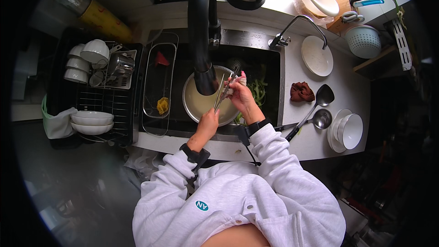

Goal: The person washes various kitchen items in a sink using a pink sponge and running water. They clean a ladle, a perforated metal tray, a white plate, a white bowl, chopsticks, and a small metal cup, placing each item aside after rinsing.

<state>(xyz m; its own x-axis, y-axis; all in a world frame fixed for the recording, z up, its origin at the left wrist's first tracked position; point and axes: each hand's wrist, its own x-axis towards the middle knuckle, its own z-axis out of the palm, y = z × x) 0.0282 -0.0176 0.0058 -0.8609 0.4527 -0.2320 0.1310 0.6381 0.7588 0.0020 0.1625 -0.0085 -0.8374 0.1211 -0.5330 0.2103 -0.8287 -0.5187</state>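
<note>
Over the sink, my left hand (208,122) grips thin metal chopsticks (220,93) near their lower ends. My right hand (242,98) holds a crumpled pink-and-white cloth (241,78) against the chopsticks' upper part. Both hands are above the right side of a round metal basin (192,108) with pale, cloudy liquid. A black faucet (205,72) hangs over the basin and hides part of it. Green vegetable strips (258,91) lie in the sink to the right of the basin.
Left of the basin, a wire basket (159,85) holds a yellow scrunched cloth (163,105). A dish rack (99,99) with bowls stands farther left. On the right counter are a brown cloth (301,92), a spatula (324,95), a ladle (322,119), stacked bowls (352,131) and a plate (317,56).
</note>
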